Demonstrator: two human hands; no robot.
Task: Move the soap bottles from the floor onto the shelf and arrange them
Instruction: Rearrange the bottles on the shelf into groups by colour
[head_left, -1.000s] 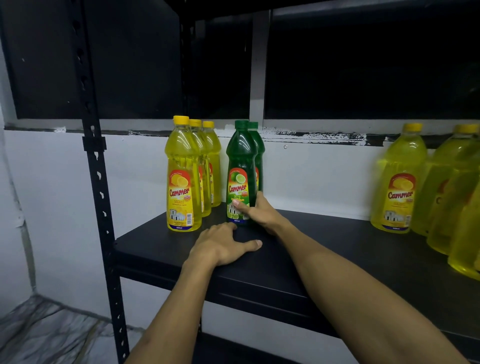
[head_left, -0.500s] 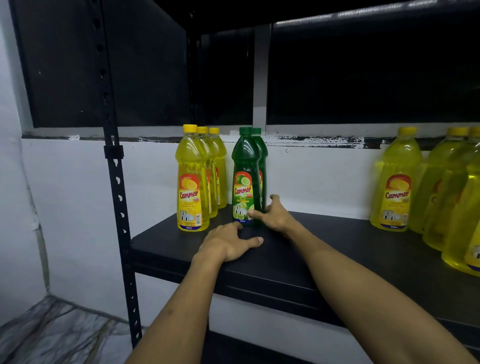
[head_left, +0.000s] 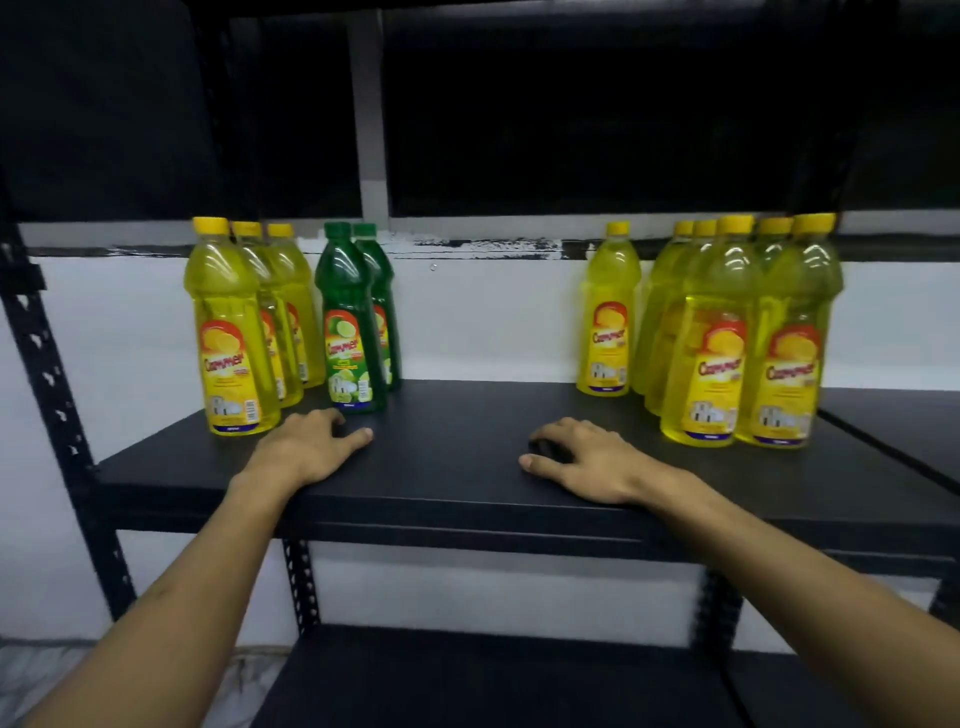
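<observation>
On the black shelf (head_left: 467, 415), yellow soap bottles (head_left: 234, 332) and green ones (head_left: 350, 322) are standing at left, more yellow bottles (head_left: 727, 332) at right — both the left hand (head_left: 306, 447) and right hand (head_left: 582, 457) are resting empty, palms down. Whether any are remaining on the floor is not showing — arranging looks well advanced.

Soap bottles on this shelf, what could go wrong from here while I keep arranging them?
1. The right-hand yellow bottles stand bunched, and the two front ones sit near the shelf front edge; a nudge from the right hand could tip one off.
2. The left hand rests just in front of the front yellow bottle and front green bottle; pushing forward carelessly could topple these tall, narrow bottles into those standing behind.
</observation>
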